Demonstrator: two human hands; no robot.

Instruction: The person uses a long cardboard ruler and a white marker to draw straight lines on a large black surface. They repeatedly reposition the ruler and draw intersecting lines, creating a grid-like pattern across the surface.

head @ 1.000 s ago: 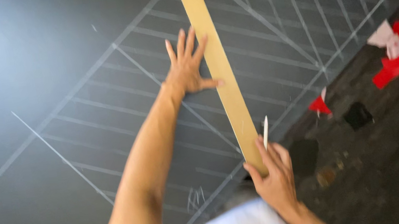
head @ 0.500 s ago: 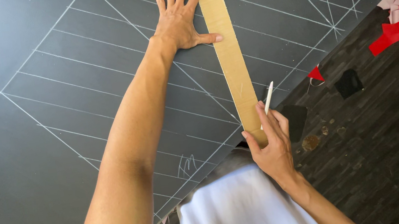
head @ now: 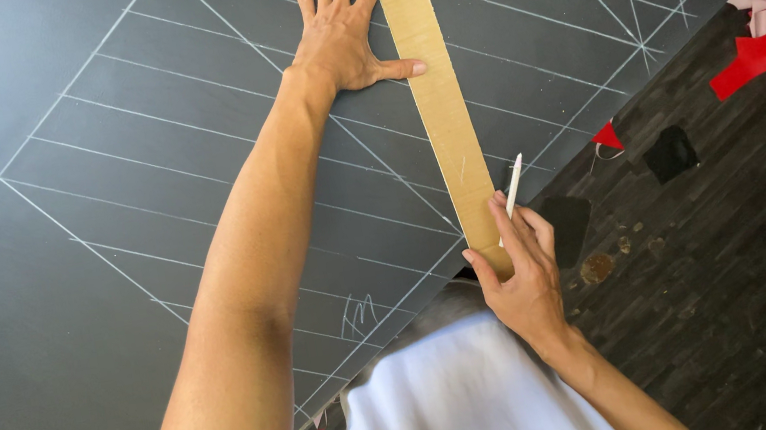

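head view: the long tan cardboard strip [head: 441,105] runs from top centre to mid-frame over the large dark sheet with white chalk lines [head: 103,237]. the left hand [head: 344,34], spread wide, presses beside its upper part; the right hand [head: 518,271] pinches its lower end and a thin white marking pencil [head: 513,187]. with so light a hold, the strip could pivot and skew a line.

Both arms bare to past the elbow, no sleeves showing. Left hand [head: 344,34] and right hand [head: 519,276] without gloves, rings, watch or bracelets. Fingernails short, unpainted. Pale bluish-white garment [head: 461,400] over the torso at bottom centre, plain, softly creased, no print or buttons visible.
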